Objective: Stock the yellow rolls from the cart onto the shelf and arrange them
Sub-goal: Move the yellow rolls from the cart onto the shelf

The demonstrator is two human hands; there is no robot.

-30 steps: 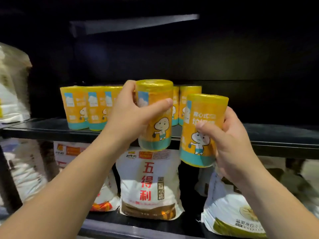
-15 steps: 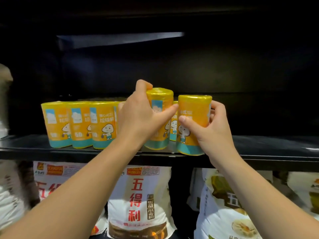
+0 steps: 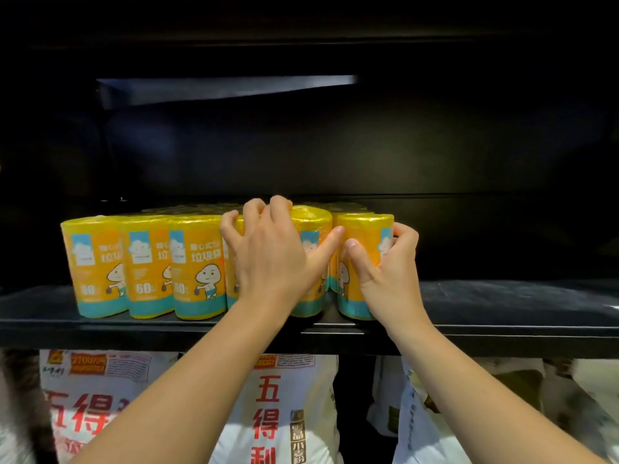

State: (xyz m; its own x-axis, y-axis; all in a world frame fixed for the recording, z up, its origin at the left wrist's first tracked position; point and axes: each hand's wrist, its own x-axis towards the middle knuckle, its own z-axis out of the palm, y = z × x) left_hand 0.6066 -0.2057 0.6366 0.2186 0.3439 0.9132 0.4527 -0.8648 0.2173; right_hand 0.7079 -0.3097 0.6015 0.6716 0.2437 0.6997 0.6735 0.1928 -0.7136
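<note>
On black shelf (image 3: 502, 303), yellow rolls (image 3: 197, 262) upright, white printed sacks (image 3: 284, 413) beneath

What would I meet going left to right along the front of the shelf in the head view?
From the left: leftmost yellow roll → second yellow roll → third yellow roll → left hand, gripping the left-held roll → right-held roll → right hand gripping it → bare shelf.

Dim, dark surroundings; soft blur, wide-angle edge curvature
</note>
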